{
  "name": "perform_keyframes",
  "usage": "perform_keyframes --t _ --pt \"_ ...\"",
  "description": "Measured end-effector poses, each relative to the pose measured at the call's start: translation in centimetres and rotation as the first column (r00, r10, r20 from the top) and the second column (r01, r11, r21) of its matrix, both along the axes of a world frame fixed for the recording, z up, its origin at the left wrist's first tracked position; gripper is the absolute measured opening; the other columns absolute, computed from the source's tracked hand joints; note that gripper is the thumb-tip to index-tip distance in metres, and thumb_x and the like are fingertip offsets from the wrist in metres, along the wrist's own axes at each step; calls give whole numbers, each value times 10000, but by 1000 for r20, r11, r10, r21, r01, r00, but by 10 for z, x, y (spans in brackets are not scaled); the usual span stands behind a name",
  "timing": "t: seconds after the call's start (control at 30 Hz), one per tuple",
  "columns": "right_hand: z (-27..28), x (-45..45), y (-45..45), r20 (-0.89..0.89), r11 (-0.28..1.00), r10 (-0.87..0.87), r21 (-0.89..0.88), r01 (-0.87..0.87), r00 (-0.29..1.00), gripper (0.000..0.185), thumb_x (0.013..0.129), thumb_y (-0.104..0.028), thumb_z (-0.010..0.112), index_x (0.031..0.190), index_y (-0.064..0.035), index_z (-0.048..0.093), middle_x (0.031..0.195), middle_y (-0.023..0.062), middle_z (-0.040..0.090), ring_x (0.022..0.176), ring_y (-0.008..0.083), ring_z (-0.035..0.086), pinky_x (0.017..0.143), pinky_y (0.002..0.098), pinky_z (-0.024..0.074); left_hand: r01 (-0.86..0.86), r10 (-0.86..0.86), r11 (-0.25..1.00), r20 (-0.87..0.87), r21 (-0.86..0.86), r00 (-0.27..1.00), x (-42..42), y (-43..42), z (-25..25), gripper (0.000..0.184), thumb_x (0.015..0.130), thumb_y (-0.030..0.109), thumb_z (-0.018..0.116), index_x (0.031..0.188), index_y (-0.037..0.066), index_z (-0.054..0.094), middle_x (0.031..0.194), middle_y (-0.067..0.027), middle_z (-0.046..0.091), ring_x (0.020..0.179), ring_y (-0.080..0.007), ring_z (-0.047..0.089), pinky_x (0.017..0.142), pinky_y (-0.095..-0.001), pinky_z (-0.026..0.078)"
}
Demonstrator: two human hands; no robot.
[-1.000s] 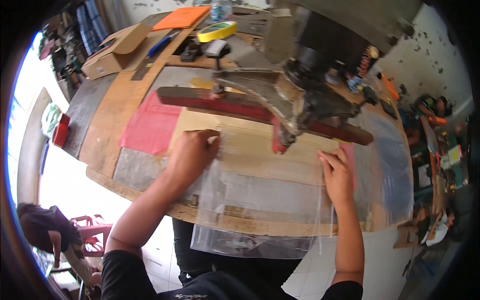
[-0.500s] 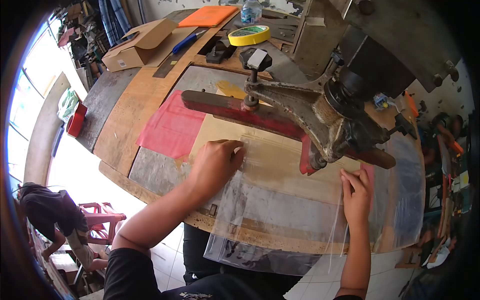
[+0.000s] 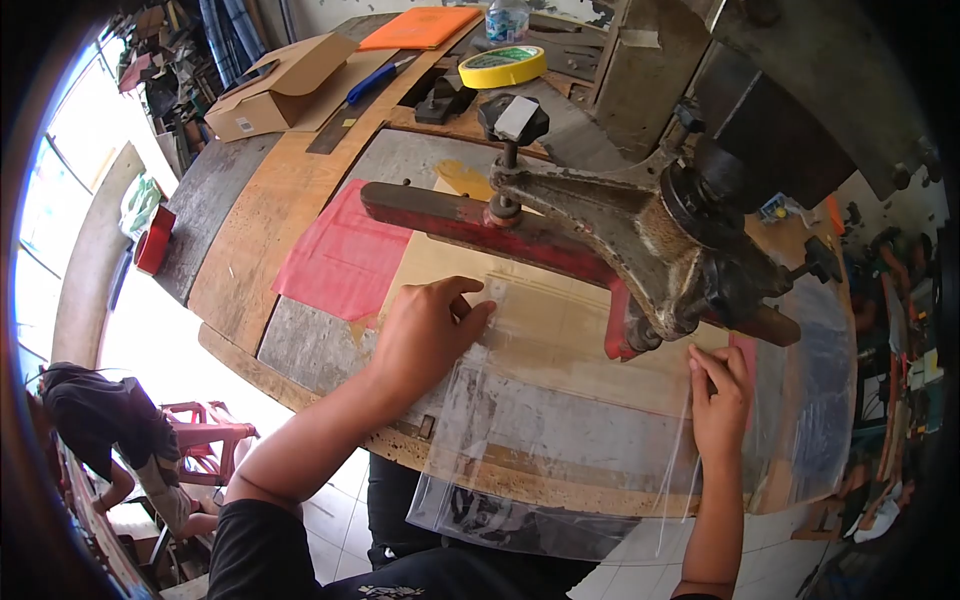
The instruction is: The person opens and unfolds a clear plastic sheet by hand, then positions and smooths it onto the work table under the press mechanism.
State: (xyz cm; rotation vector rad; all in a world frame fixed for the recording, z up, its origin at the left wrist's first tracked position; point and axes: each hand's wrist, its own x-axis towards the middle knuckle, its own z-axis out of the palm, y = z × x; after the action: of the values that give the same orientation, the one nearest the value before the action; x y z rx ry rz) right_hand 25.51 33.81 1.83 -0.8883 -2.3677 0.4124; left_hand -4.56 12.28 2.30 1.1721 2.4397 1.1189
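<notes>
A clear plastic sheet (image 3: 560,450) lies across the near part of the work surface, its lower end hanging over the front edge. At its upper left corner is my left hand (image 3: 425,325), thumb and forefinger slightly apart, the thumb at the sheet. My right hand (image 3: 718,400) pinches the sheet's right edge between thumb and fingertips. Beyond both hands, a red-sided metal bar (image 3: 480,225) hangs from the arm of a press (image 3: 640,220). Under the bar and sheet are a tan sheet (image 3: 420,262) and a pink sheet (image 3: 345,250).
At the back are a cardboard box (image 3: 280,90), a blue cutter (image 3: 372,82), a yellow tape roll (image 3: 502,66), an orange folder (image 3: 418,28) and a bottle (image 3: 507,20). More clear plastic (image 3: 820,400) lies at right. Another person (image 3: 110,430) bends low at left.
My left thumb and forefinger have parted a little at the sheet's corner. My right hand has shifted slightly right, still pinching the edge. The press appears slightly further right in view.
</notes>
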Motion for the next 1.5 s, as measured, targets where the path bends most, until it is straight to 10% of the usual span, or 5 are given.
perform_keyframes --t 0.83,1.23,1.3,1.43,1.5 --pt "-2 1 5 -16 999 44 28 -44 999 139 937 27 742 1074 30 760 961 101 630 853 250 642 741 361 511 35 -32 999 192 -12 981 -8 -3 1 342 987 158 712 1259 -49 715 772 -83 754 648 -93 673 639 -292 534" --pt "-4 4 0 10 1000 16 10 -16 1000 191 959 -36 737 1143 -38 791 922 90 598 803 232 615 695 357 494 70 -70 997 86 14 994 -7 -3 -4 329 962 129 691 1226 -66 715 726 -114 738 636 -153 704 651 -335 549" --pt "-4 5 0 7 998 19 56 -19 1000 189 965 -51 734 1145 -45 792 919 94 594 800 241 614 698 361 496 40 -42 999 119 13 992 -7 -3 -4 328 916 189 698 1147 -35 763 835 -182 778 762 -333 766 765 -418 599" --pt "-7 9 3 9 995 43 89 -44 999 191 964 -73 728 1142 -54 793 928 112 608 815 271 631 719 378 506 69 -75 995 85 66 994 -11 -3 -12 326 899 171 695 1131 -48 766 834 -196 777 767 -338 770 764 -420 604" --pt "-9 10 6 8 995 62 82 -62 998 187 961 -90 725 1129 -44 791 926 118 627 832 283 650 732 386 515 107 -109 990 13 91 994 -14 -2 -17 299 937 119 689 1149 -87 736 708 -139 746 601 -187 707 631 -349 557"
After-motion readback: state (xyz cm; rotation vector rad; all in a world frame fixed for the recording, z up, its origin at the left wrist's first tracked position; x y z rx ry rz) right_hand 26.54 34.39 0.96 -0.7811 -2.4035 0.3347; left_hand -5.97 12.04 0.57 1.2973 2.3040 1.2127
